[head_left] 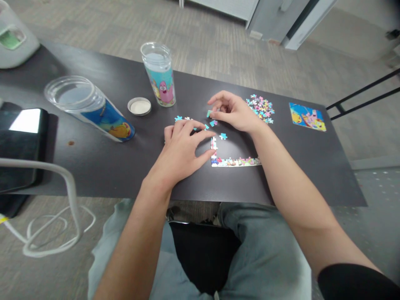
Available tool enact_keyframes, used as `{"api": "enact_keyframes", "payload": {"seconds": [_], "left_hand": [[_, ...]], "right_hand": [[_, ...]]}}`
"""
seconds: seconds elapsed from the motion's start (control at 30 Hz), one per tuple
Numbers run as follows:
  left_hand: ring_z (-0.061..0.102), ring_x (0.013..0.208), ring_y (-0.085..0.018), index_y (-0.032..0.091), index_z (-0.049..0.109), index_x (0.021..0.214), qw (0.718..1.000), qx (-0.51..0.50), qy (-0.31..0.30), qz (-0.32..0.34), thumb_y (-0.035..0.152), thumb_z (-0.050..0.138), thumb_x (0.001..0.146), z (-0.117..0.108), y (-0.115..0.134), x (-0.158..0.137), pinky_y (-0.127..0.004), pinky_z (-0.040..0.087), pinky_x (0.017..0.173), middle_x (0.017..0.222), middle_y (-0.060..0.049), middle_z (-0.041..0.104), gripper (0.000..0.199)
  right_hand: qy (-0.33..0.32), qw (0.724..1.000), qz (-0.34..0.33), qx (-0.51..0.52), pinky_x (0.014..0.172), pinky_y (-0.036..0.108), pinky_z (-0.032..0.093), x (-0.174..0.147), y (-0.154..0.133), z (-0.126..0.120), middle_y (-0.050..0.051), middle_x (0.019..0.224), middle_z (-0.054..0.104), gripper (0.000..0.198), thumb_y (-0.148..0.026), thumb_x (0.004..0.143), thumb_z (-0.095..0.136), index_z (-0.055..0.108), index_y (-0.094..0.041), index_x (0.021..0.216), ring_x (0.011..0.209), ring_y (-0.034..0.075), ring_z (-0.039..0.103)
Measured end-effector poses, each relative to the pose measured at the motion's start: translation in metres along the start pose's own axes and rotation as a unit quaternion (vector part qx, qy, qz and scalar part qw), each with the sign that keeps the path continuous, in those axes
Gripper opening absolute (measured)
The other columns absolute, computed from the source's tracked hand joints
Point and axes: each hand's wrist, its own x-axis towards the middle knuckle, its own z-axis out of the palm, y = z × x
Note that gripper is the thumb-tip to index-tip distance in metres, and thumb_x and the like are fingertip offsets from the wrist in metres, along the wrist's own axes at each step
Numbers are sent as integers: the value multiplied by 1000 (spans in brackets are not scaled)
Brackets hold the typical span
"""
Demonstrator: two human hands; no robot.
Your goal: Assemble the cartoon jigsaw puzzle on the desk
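Observation:
Between the thumb and fingers of my right hand (229, 110) is a small greenish puzzle piece (208, 113), just above the table. My left hand (184, 146) has its fingers apart. Its thumb and forefinger tips are at the left side of a joined puzzle border (236, 162), which forms an L along the left and near sides. My right forearm covers the border's right end. Loose blue pieces, including a puzzle piece (223, 136) inside the corner and a two-coloured puzzle piece (213, 123), lie between the hands. More pieces are partly hidden behind my left fingers.
A pile of puzzle pieces (261, 108) lies beyond my right wrist, with a picture card (308, 117) farther right. Two clear-topped cartoon tubes, a blue tube (109, 116) and a turquoise tube (162, 79), stand left near a round lid (139, 106). A white cable (70, 187) loops at the left.

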Motion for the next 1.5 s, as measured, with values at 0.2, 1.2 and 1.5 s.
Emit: {"api": "enact_keyframes", "payload": {"seconds": [0.2, 1.2, 1.5], "left_hand": [[56, 162, -44, 44, 97, 141, 1000, 3, -2, 4, 47, 80, 118, 0, -1, 1, -70, 41, 133, 170, -7, 80, 28], [66, 153, -45, 45, 102, 128, 1000, 3, 12, 8, 47, 89, 114, -3, 1, 1, -75, 50, 129, 143, -10, 85, 19], [65, 149, -44, 45, 102, 126, 1000, -1, 8, 4, 46, 88, 113, -4, 3, 2, -75, 48, 130, 144, -9, 84, 19]], "right_hand": [[-82, 996, 5, 18, 77, 37, 52, -18, -16, -21, 2, 92, 84, 39, -58, 95, 107, 88, -25, 108, 85, 21, 68], [-166, 984, 50, -32, 66, 35, 47, -23, -47, -12, -2, 82, 81, 27, -36, 92, 109, 90, -26, 108, 72, 17, 64], [-183, 981, 40, -54, 65, 36, 46, -23, -43, -13, -6, 68, 63, 35, -55, 97, 109, 89, -27, 105, 69, 17, 56]]}}
